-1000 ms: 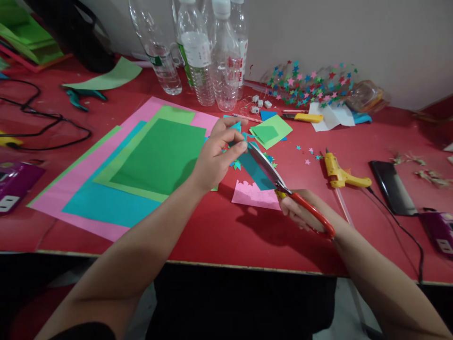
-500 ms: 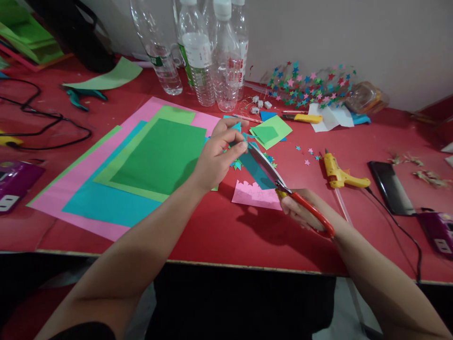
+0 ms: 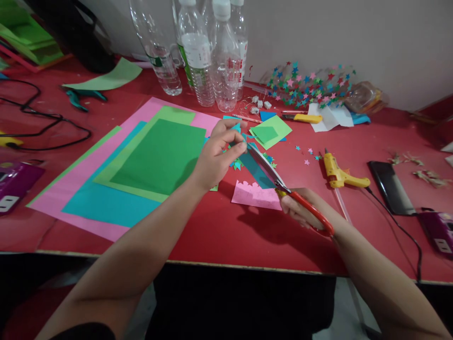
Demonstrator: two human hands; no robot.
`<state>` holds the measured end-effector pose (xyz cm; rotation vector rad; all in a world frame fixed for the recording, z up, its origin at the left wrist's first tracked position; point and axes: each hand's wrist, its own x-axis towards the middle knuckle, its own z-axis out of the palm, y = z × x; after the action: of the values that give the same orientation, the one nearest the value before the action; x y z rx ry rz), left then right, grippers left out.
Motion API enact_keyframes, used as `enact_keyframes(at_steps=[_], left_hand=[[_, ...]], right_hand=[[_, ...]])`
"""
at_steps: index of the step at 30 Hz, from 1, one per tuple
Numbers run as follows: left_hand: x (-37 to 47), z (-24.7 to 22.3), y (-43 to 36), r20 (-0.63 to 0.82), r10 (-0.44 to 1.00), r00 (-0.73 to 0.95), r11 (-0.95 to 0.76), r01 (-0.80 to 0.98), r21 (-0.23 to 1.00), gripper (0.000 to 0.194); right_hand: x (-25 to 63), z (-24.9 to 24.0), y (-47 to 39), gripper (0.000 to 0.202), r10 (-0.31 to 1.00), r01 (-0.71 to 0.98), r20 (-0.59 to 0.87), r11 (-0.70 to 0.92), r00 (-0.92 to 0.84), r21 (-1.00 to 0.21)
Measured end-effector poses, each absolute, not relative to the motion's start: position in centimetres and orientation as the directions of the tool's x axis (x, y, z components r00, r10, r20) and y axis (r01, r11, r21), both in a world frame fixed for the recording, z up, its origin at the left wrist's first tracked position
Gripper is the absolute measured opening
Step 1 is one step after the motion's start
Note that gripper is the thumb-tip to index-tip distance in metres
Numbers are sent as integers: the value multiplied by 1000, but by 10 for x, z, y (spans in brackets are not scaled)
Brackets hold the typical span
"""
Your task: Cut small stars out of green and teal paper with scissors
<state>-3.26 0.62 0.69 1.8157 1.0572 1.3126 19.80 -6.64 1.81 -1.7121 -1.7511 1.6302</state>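
Observation:
Thumb and fingertips of my left hand (image 3: 219,153) are pinched together on a small piece of blue paper, largely covered by the fingers. My right hand (image 3: 300,208) grips scissors (image 3: 267,165) with red handles. Their blades point up and left, with the tips right at my left fingertips. Beneath the blades is a blue paper strip (image 3: 256,170). Close to my right hand lies a pink paper strip (image 3: 255,194) with a jagged cut upper edge. Small cut paper stars (image 3: 237,164) are partly hidden behind my left hand.
Stacked coloured sheets (image 3: 159,156) cover the left. Plastic bottles (image 3: 226,71) stand by the wall, near a star-covered bottle (image 3: 307,85). A yellow glue gun (image 3: 339,174), a phone (image 3: 391,189) and a yellow cutter knife (image 3: 307,118) lie on the right. Teal pliers (image 3: 83,97) lie far left.

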Motion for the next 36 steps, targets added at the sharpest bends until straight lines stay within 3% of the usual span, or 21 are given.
enact_keyframes(at_steps=[10,16,26,36], left_hand=[[-30,2,8,396,916,70,-401,107,910,9],[-29,1,7,362,930,63,-365,37,930,9],[-34,0,18,88,996,21,-80,-254,964,6],[-17,-8,8,-13,992,128,57,-353,934,4]], right_hand=[[206,15,-66,55,775,544,-477,-210,-414,-812],[215,18,-63,54,777,536,-377,-62,-503,-842],[217,17,-61,54,749,533,-474,-193,-463,-824],[209,1,-63,52,772,410,-371,-158,-516,-898]])
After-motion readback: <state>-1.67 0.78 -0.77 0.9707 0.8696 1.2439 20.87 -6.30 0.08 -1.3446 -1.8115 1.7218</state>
